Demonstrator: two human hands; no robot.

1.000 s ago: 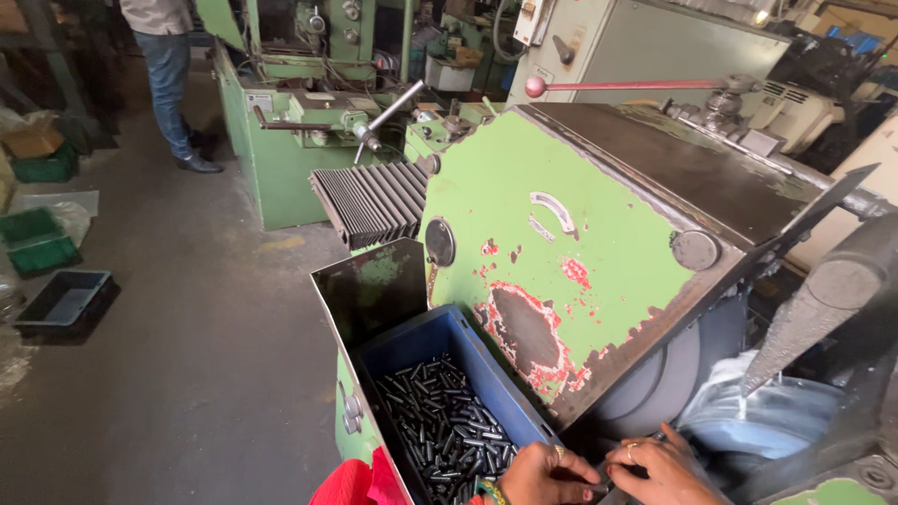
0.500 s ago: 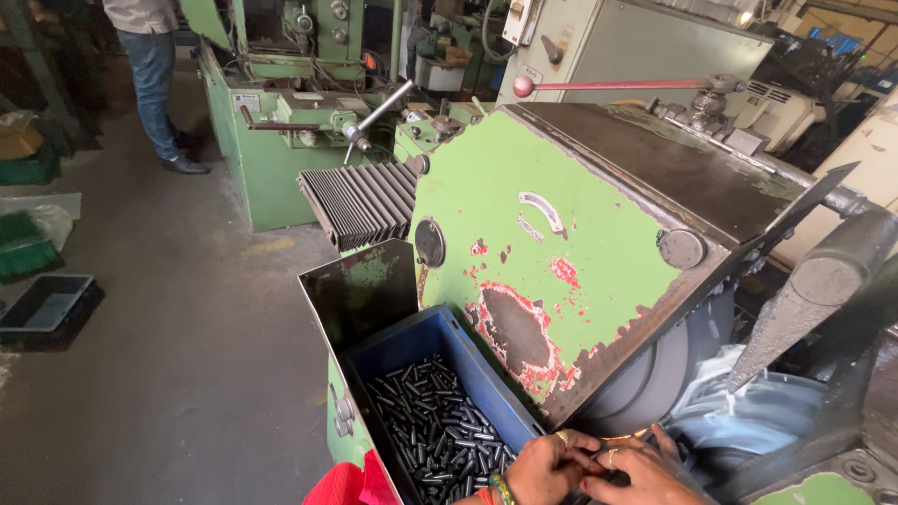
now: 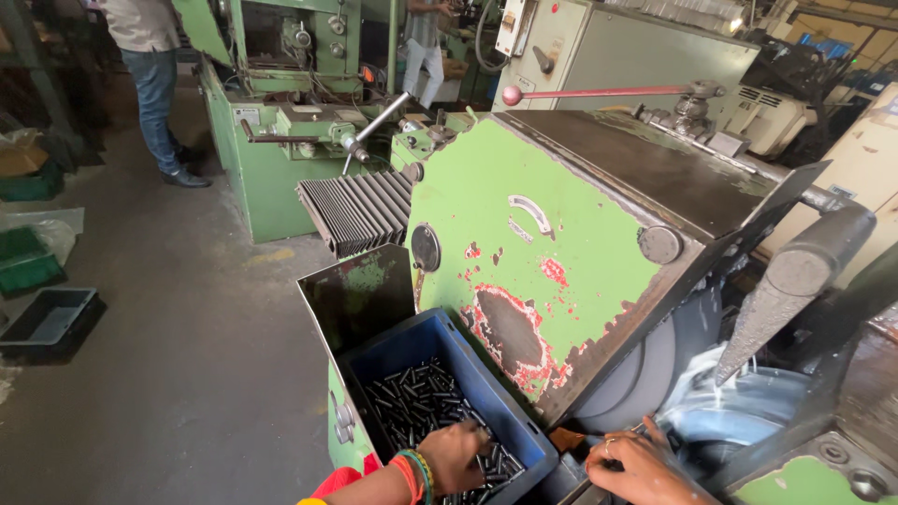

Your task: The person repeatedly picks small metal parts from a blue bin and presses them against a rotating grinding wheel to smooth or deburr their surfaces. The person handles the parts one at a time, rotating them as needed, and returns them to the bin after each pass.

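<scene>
A: Left hand (image 3: 456, 455) position?

B: Inside blue bin (image 3: 423, 339), fingers curled down into dark metal pins (image 3: 416, 402), gripping some. Beaded bracelets at wrist. Near bin's right wall; open room toward left and far walls.

A: Right hand (image 3: 639, 468)?

B: Just past bin's right edge, below grinding wheel (image 3: 645, 365). Fingers bent around a small part; part itself too hidden to identify. Ring on one finger.

A: Clearances?

B: Tight. Green machine cover (image 3: 524, 243), paint chipped red, overhanging bin. Wet trough (image 3: 748, 411) just right of right hand. Dark angled guard (image 3: 786, 281) above.

A: Surroundings?

B: Wide concrete floor (image 3: 168, 355) at left. Black tray (image 3: 47, 318) and green crates (image 3: 23, 262) along far-left edge. Standing person (image 3: 150, 56) beside second green machine (image 3: 281, 122), well apart.
</scene>
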